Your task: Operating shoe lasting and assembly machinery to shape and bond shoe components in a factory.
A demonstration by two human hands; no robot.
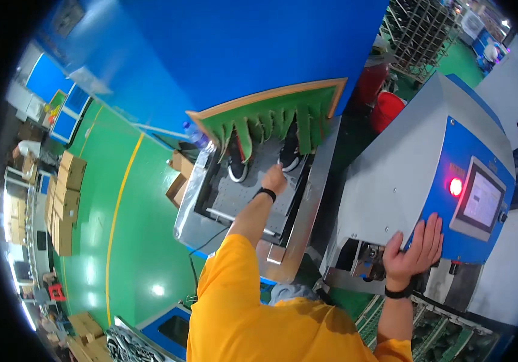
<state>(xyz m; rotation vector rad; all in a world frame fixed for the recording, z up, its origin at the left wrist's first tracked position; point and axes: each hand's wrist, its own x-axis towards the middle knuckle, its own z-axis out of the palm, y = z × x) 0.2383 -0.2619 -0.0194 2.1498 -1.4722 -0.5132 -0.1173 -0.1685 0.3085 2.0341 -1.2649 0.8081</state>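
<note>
Two near-parallel black shoes, white ends toward the person

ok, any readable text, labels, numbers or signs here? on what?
None legible enough to quote.
Machine screen: contents too small and blurred.
Blue panel, above the lit red light: small marking, blurred.
Black shoes: no readable marking.

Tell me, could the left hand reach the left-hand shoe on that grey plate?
Probably yes: the left hand is close by, with bare grey plate between it and the shoe; hanging green strips seem to cover only its rear.
</note>
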